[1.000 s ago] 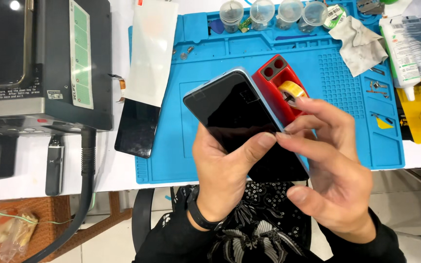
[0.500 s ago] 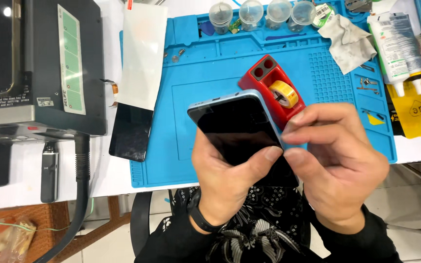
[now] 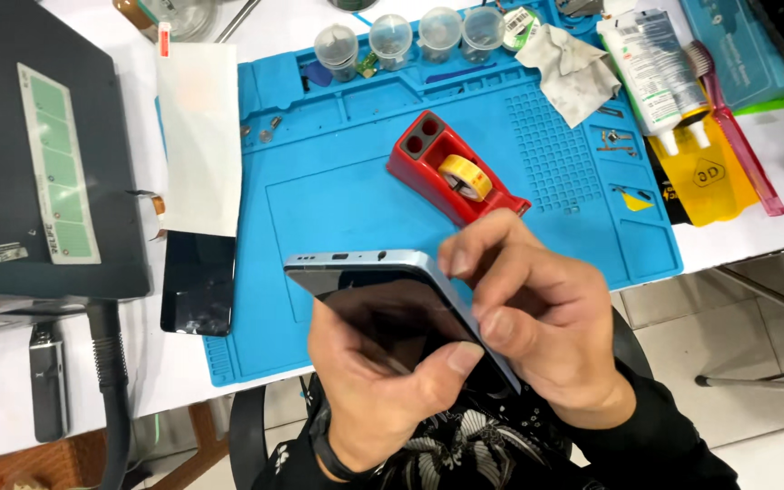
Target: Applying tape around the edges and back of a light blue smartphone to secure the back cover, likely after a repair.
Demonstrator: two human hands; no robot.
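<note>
Phone [image 3: 383,304] held tilted, long axis toward the body.

Bare hands — black sleeves, black wristband, black shirt with pale print.

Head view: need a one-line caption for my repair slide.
Both hands, left hand and right hand, grip a dark-screened smartphone above a blue work mat.
</note>
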